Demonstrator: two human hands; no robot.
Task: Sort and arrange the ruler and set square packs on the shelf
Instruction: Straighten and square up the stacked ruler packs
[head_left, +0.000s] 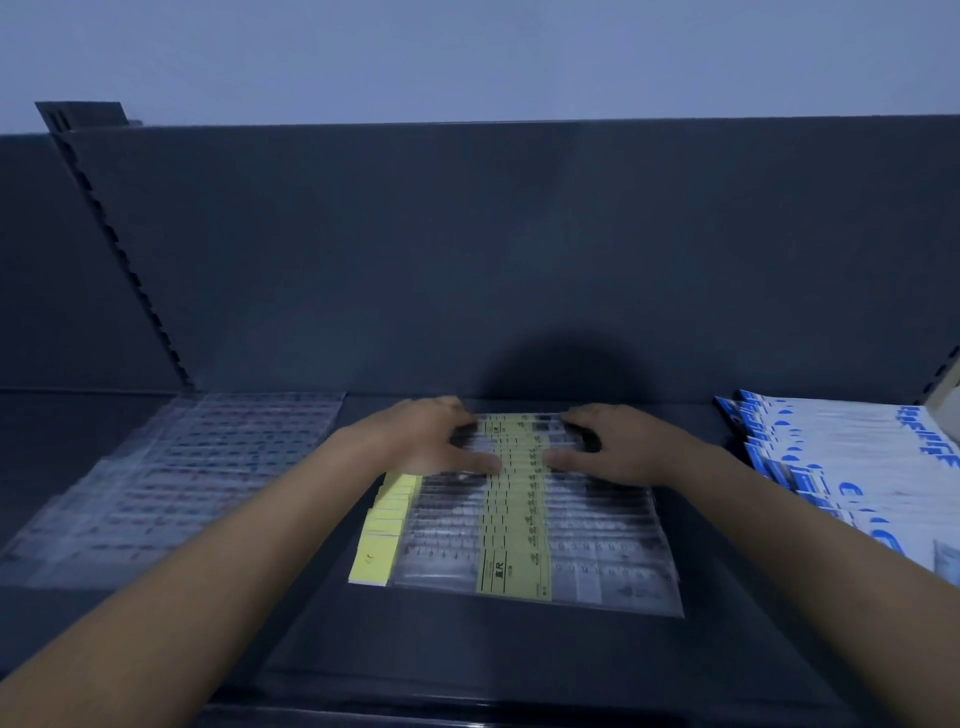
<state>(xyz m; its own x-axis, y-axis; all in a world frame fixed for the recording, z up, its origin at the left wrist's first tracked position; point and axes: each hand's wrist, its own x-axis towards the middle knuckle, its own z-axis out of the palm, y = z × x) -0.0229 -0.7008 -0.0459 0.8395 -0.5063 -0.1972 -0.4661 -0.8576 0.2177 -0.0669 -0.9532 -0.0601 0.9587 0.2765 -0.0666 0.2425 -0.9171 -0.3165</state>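
We see a fanned row of clear plastic ruler packs with yellow paper label strips (517, 545) flat mid-shelf on the dark grey metal shelf (467, 654). The left hand (436, 441) and right hand (615, 452) rest on its far end, thumbs flat, fingers bent; blur, so we cannot tell whether they grip or press. Clear printed packs (208, 467) lie to the left, white-and-blue packs (857, 467) to the right.
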